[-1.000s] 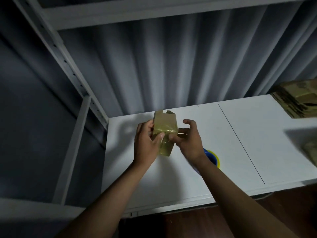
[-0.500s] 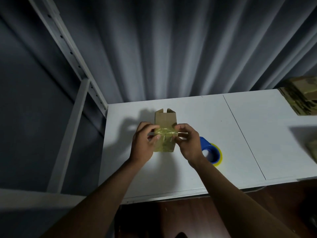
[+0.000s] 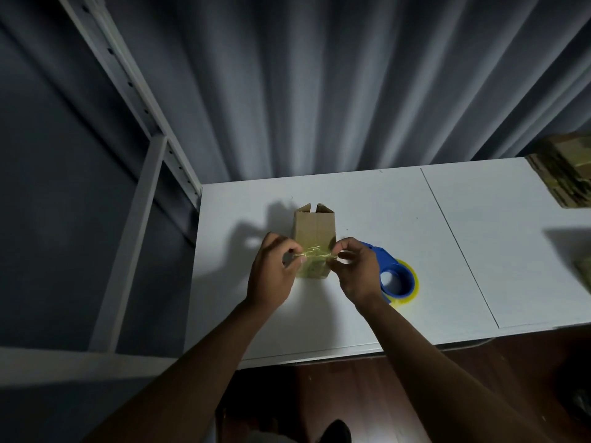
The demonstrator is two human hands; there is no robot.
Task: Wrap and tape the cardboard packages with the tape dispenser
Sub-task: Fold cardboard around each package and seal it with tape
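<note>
1. Small cardboard box (image 3: 315,233) on white table (image 3: 351,314), near end taped, far flaps still open.
2. Left hand (image 3: 271,276) & right hand (image 3: 358,273) each pinch crumpled tape strip (image 3: 316,254) across box.
3. Tape dispenser (image 3: 395,276) idle just R of box.
4. Flat cardboard stack (image 3: 563,174) far R looks untaped; most of job left.

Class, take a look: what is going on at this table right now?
A person is taping a small cardboard box on the white table. The left hand and right hand each pinch an end of a twisted strip of yellowish tape stretched across the box. The blue tape dispenser lies beside the right hand, untouched.
</note>
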